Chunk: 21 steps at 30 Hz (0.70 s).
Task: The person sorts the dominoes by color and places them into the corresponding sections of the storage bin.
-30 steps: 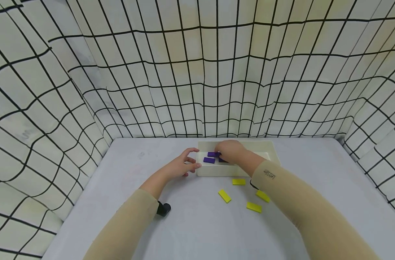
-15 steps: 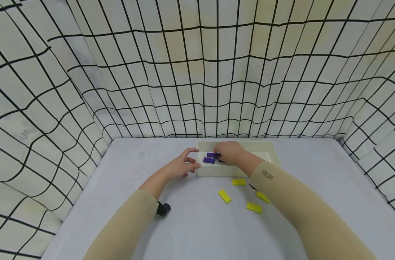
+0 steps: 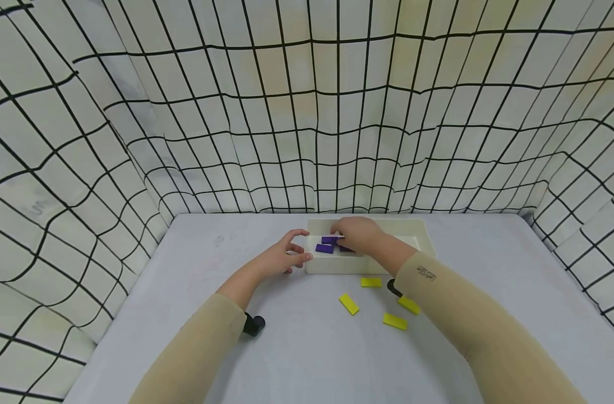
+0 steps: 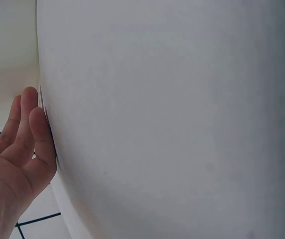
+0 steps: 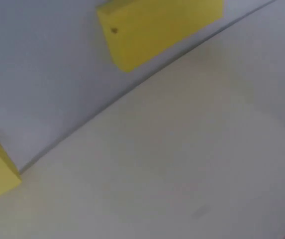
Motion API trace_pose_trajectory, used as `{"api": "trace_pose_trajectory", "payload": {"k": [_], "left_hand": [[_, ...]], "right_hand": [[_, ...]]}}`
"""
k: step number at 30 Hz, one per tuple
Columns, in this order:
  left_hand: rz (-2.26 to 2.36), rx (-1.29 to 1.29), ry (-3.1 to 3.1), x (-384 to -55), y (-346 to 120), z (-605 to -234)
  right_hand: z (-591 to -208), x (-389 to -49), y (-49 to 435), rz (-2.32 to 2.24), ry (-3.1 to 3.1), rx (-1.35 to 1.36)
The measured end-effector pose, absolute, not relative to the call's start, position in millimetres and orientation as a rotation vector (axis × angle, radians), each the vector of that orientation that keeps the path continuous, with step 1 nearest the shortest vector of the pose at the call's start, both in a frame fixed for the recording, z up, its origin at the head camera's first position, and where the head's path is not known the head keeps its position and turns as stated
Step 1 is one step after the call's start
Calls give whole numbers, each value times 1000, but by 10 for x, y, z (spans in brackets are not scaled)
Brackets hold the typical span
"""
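A long white box (image 3: 337,266) stands near the table's far edge. My left hand (image 3: 281,257) rests at its left end, thumb and fingers spread along the wall. In the left wrist view those fingers (image 4: 29,124) look fairly straight beside the pale box side. Inside the box, my right hand (image 3: 359,234) is over its left half, thumb and index finger parted. Purple blocks lie by it: one at the front (image 3: 324,248), one behind (image 3: 329,240), another partly under the hand (image 3: 346,249). The right wrist view mostly shows the box's wall (image 5: 157,149).
Several yellow blocks lie on the white table (image 3: 296,359) in front of the box: one close to its wall (image 3: 371,282), one to the left (image 3: 349,304), one nearest me (image 3: 395,321), another by the right sleeve (image 3: 409,305). Black netting (image 3: 337,129) surrounds the table.
The right hand's thumb and index finger have come apart above the purple blocks, and more of the block beneath shows. That forearm has shifted slightly right. The left hand has stayed still.
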<state>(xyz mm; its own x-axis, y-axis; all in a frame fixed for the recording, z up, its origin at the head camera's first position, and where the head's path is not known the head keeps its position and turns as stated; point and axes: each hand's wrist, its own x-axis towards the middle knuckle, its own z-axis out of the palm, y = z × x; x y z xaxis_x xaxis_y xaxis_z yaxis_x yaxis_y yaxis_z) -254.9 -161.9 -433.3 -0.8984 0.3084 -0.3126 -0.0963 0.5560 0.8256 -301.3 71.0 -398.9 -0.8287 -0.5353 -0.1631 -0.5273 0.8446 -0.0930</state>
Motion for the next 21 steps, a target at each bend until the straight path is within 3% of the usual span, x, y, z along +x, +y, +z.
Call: {"api": "trace_pose_trajectory", "payload": {"k": [21], "left_hand": [[1270, 152, 2393, -2534, -1598, -4299]], "right_hand": [[-3796, -2695, 1111, -362, 2925, -845]]}}
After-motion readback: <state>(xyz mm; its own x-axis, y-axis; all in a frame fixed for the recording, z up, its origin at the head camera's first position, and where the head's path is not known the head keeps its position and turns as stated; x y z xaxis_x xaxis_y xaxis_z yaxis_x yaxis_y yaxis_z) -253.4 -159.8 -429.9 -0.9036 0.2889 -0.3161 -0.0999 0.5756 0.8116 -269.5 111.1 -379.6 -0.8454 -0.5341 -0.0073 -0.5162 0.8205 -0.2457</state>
